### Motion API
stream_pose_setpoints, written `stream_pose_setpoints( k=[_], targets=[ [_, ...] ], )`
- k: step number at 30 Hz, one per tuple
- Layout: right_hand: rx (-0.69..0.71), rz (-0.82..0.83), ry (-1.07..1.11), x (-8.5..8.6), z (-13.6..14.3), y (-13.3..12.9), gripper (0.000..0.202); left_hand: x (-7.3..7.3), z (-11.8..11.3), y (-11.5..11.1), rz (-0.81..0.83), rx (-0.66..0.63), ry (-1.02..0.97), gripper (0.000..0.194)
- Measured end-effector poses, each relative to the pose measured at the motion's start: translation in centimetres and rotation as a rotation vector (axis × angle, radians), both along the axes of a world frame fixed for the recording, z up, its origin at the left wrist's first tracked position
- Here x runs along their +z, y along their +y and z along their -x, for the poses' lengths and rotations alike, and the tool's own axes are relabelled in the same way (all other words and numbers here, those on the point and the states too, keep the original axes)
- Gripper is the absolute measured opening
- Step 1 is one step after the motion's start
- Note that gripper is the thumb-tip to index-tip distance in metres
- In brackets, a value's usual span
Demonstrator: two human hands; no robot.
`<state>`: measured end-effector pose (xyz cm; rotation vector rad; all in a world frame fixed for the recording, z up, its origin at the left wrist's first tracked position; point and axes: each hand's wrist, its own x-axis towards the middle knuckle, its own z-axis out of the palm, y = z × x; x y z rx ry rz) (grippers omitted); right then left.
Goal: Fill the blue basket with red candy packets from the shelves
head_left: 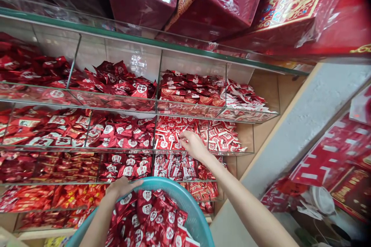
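My left hand [123, 187] grips the rim of a teal plastic basket [204, 220], thumb lying along the edge. Inside the basket is a heap of dark red wrapped packets [146, 208] with white round labels. My right hand [193, 143] reaches into a clear shelf compartment of small red-and-white packets [166, 139]. Its fingers are curled together at the packets; whether one is between them is hidden. To the left, the neighbouring compartment holds darker red packets [121, 129] with white labels, like those in the basket.
Clear dividers and front lips [188, 151] separate several tiers of red packets. Overhead, a glass shelf [139, 40] bears large dark red boxes [142, 4]. A pale wall [278, 135] stands at the right, with red printed goods [319, 154] beyond it.
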<state>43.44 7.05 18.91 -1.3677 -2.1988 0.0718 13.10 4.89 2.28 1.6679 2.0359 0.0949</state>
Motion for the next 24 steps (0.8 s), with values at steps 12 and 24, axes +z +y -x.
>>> stream_pose_setpoints(
  k=[12,24],
  targets=[
    [0.071,0.323,-0.102,-0.3,0.1,3.4,0.034,1.5,-0.6,0.1,-0.026,0.035,0.049,0.078],
    [0.121,0.459,-0.023,-0.1,-0.7,3.5,0.022,1.4,-0.6,0.1,-0.053,0.02,0.064,0.08]
  ],
)
